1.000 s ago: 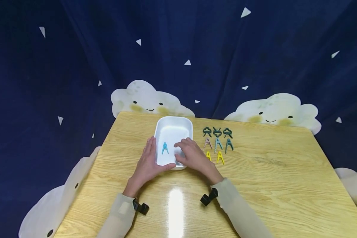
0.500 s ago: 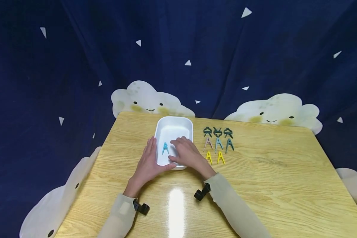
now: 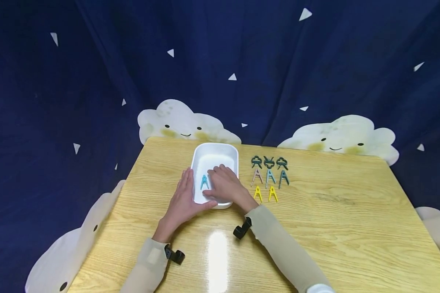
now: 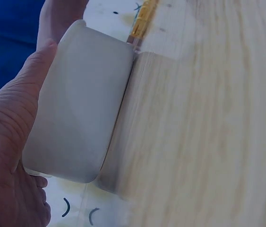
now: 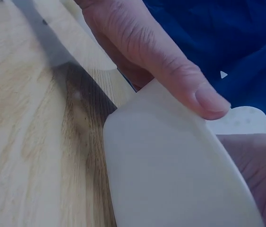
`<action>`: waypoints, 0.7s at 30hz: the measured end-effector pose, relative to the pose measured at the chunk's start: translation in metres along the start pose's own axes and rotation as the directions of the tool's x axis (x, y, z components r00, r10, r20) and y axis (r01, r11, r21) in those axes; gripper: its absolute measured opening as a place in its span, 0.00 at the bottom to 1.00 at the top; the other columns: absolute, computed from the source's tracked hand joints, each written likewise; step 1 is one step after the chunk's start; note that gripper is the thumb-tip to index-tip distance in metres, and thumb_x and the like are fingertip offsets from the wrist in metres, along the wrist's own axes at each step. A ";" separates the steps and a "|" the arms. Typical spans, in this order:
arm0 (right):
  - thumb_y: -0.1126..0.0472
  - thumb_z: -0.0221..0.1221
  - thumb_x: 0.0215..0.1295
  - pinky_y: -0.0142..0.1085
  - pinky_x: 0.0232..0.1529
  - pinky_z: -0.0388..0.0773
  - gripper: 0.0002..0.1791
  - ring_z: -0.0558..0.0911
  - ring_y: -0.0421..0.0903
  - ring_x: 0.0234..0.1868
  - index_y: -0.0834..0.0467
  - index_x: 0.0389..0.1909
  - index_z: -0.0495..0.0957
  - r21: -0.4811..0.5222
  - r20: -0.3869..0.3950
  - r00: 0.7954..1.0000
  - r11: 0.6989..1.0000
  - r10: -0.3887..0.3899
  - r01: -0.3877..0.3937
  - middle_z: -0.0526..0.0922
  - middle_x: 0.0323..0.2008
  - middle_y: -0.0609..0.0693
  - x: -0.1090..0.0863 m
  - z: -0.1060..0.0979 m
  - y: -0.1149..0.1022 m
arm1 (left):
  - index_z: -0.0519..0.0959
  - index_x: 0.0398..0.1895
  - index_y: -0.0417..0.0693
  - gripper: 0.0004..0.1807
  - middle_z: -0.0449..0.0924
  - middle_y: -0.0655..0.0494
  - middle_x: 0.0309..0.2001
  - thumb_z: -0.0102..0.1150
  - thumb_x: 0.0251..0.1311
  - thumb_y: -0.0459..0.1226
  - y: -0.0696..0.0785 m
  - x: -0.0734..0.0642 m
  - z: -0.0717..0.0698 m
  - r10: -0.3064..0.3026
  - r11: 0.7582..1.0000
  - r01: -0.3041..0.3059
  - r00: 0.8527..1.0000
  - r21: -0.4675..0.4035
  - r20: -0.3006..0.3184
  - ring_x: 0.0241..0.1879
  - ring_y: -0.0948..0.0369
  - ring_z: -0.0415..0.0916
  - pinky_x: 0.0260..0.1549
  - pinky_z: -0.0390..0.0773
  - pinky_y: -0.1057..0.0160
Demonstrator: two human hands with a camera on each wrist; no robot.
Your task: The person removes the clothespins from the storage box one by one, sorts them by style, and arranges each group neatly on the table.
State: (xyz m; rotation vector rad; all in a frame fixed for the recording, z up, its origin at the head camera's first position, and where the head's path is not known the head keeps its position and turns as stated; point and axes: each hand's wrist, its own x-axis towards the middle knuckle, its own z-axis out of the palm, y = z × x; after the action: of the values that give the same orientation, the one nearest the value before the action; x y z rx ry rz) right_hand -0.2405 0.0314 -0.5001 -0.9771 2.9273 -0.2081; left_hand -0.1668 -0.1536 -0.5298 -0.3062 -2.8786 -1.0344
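A white rectangular tray (image 3: pixel 214 162) stands on the table, with a blue clothespin (image 3: pixel 204 182) lying on its floor. My left hand (image 3: pixel 183 199) lies along the tray's left wall, fingers straight and thumb stretched along the near end. The left wrist view shows that thumb (image 4: pixel 31 71) against the outer wall. My right hand (image 3: pixel 223 183) reaches over the tray's right side, its thumb and forefinger apart, just right of the clothespin. Its thumb (image 5: pixel 208 99) appears above the tray's near rim in the right wrist view. The undersides of the right fingertips are hidden.
Right of the tray lie rows of clips: dark green clips (image 3: pixel 269 162) at the back, then pink (image 3: pixel 257 176), light blue (image 3: pixel 269 177) and dark teal clothespins (image 3: pixel 284 178), then two yellow clothespins (image 3: pixel 273 193). A dark blue curtain (image 3: pixel 220 61) hangs behind the wooden table (image 3: pixel 333 211).
My right hand has moved left over the tray, closer to the blue clothespin. The left hand, the tray and the clips keep their places.
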 end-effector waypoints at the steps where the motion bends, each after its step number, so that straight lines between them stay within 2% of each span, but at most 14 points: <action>1: 0.32 0.66 0.62 0.43 0.54 0.75 0.38 0.73 0.49 0.47 0.59 0.60 0.79 0.000 0.007 1.000 1.000 0.000 0.000 0.80 0.43 0.49 0.002 0.000 -0.001 | 0.37 0.85 0.40 0.79 0.34 0.45 0.85 0.67 0.45 0.77 0.000 0.000 0.000 0.003 1.000 -0.003 1.000 -0.001 -0.001 0.84 0.44 0.35 0.80 0.46 0.42; 4: 0.31 0.65 0.63 0.43 0.55 0.74 0.38 0.72 0.48 0.47 0.59 0.58 0.79 -0.001 0.029 1.000 1.000 0.004 -0.004 0.78 0.41 0.48 0.007 0.003 -0.002 | 0.38 0.85 0.40 0.79 0.35 0.45 0.85 0.67 0.45 0.77 0.001 0.000 0.000 0.008 1.000 -0.008 1.000 -0.006 -0.008 0.84 0.45 0.35 0.79 0.47 0.41; 11: 0.32 0.64 0.64 0.41 0.48 0.72 0.30 0.70 0.48 0.43 0.56 0.44 0.79 -0.009 0.044 0.999 1.000 0.010 -0.010 0.75 0.36 0.47 0.015 0.009 -0.003 | 0.38 0.85 0.39 0.78 0.35 0.45 0.85 0.67 0.46 0.76 0.002 0.000 0.001 0.019 1.000 -0.019 1.000 -0.001 -0.008 0.84 0.46 0.34 0.79 0.48 0.40; 21: 0.31 0.64 0.64 0.40 0.48 0.73 0.33 0.70 0.47 0.44 0.56 0.52 0.80 -0.013 0.040 0.999 1.000 0.005 -0.004 0.75 0.37 0.46 0.018 0.012 -0.003 | 0.38 0.85 0.39 0.79 0.35 0.44 0.85 0.68 0.45 0.77 0.002 0.000 0.000 0.011 1.000 -0.011 1.000 0.014 -0.008 0.84 0.44 0.36 0.79 0.50 0.40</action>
State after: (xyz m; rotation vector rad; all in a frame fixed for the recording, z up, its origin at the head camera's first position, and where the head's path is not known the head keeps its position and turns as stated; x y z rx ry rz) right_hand -0.2520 0.0163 -0.5119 -0.9648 2.8981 -0.1675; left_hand -0.1661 -0.1524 -0.5286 -0.3159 -2.8727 -1.0107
